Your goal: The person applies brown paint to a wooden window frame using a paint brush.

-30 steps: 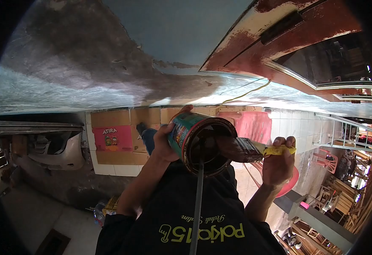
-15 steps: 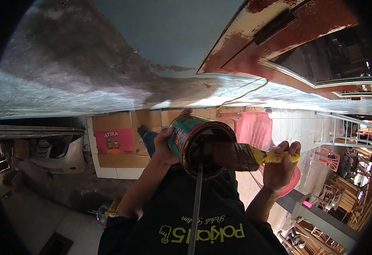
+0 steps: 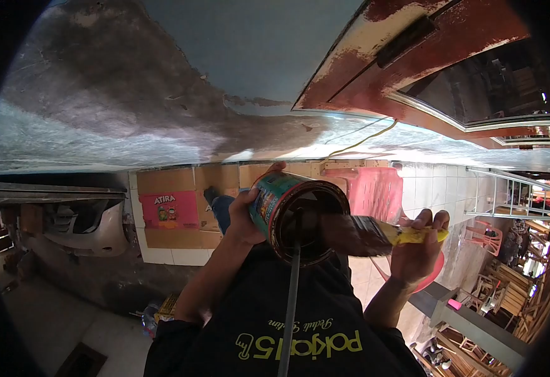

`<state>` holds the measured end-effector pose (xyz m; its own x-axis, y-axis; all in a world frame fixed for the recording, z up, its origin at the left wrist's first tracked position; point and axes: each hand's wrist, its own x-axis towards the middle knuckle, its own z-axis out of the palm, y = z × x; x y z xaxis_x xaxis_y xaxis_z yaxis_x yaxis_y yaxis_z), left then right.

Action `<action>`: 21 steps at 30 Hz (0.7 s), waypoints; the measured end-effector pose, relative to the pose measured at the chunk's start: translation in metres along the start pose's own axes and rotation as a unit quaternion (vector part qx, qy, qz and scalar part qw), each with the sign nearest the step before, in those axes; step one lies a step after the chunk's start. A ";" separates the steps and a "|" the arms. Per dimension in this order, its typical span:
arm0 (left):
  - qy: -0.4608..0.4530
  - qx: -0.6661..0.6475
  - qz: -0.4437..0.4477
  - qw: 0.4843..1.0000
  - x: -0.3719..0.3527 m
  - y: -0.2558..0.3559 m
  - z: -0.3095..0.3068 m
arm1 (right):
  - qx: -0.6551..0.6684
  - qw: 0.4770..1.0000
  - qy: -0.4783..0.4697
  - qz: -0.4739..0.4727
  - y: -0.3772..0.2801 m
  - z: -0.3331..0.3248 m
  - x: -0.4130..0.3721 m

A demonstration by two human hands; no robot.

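Observation:
My left hand (image 3: 245, 220) is wrapped round the side of a paint can (image 3: 271, 200) with a colourful label. The can is tilted so its mouth faces me, showing dark brown paint on the rim and inside. In my right hand (image 3: 415, 251) is a wide paintbrush (image 3: 366, 236), gripped by its yellow handle. Dark brown paint coats the bristles, and their tip overlaps the can's mouth at the right rim. A thin grey rod (image 3: 290, 301) runs from the bottom of the view up across the can's opening.
Ahead rises a blue wall (image 3: 237, 50) with bare grey patches, beside a red-brown framed window (image 3: 350, 75). Flattened cardboard (image 3: 180, 238) covers floor tiles below. A pink plastic chair (image 3: 375, 191) stands behind the brush; a metal ladder (image 3: 517, 195) is further right. A car bumper (image 3: 102, 229) lies left.
My right hand has moved slightly right, drawing the brush a little away from the can's mouth and tilting it. The left hand and can have hardly moved.

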<state>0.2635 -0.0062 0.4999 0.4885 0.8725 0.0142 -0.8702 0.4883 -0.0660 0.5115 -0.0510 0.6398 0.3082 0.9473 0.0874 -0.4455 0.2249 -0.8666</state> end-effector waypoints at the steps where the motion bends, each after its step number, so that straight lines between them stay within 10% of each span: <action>1: 0.002 -0.001 -0.002 1.000 0.000 -0.001 0.000 | 0.027 1.000 0.003 0.007 -0.002 0.001 0.000; 21: 0.007 0.001 -0.008 1.000 0.000 -0.004 0.003 | -0.059 0.998 -0.005 0.024 0.003 -0.008 0.007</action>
<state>0.2673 -0.0080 0.5027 0.5030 0.8643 0.0007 -0.8624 0.5020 -0.0646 0.5198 -0.0454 0.6341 0.2813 0.9584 0.0492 -0.3569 0.1521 -0.9217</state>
